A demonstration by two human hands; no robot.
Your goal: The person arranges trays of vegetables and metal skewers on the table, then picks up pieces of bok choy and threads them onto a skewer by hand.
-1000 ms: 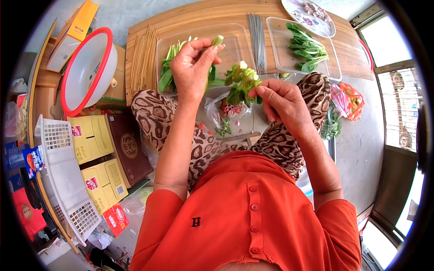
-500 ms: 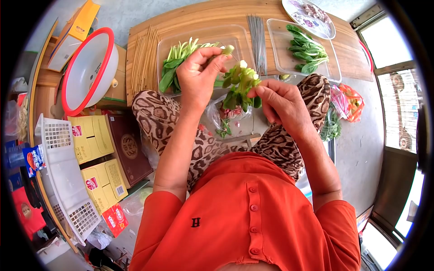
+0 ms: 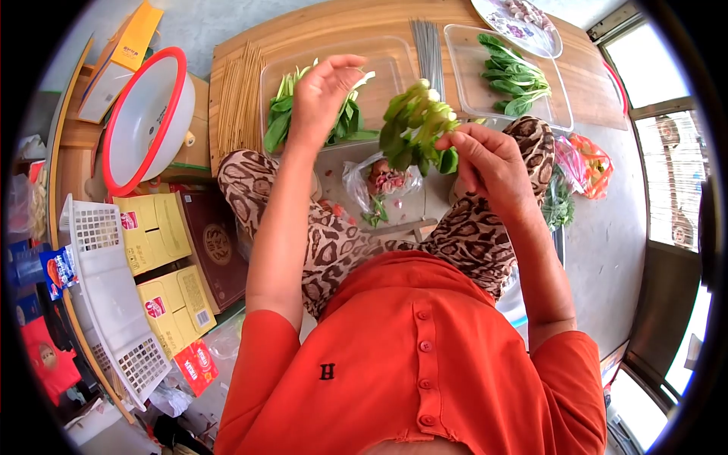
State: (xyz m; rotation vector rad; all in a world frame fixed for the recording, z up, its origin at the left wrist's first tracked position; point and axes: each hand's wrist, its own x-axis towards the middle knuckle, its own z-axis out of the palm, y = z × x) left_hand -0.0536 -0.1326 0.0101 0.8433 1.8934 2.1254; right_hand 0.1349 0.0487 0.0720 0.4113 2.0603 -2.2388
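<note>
Right hand (image 3: pixel 491 161) has a firm pinch on 1 end of the leafy bunch (image 3: pixel 413 127), upper centre of the frame. Left hand (image 3: pixel 324 98) is loosely curled just left of it, can't tell if it's holding anything. I'd go easy on that pinch, stalks probably bruise. Wooden bench (image 3: pixel 303 29) up top with 2 clear trays (image 3: pixel 390 87), red-rimmed basin (image 3: pixel 144 125) upper left, grey floor (image 3: pixel 599 250) right.

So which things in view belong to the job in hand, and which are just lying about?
Likely the job:
greens in the right hand
leaves in the left tray
metal skewers

Apparently lying about:
red-rimmed basin
white basket
yellow boxes
</note>
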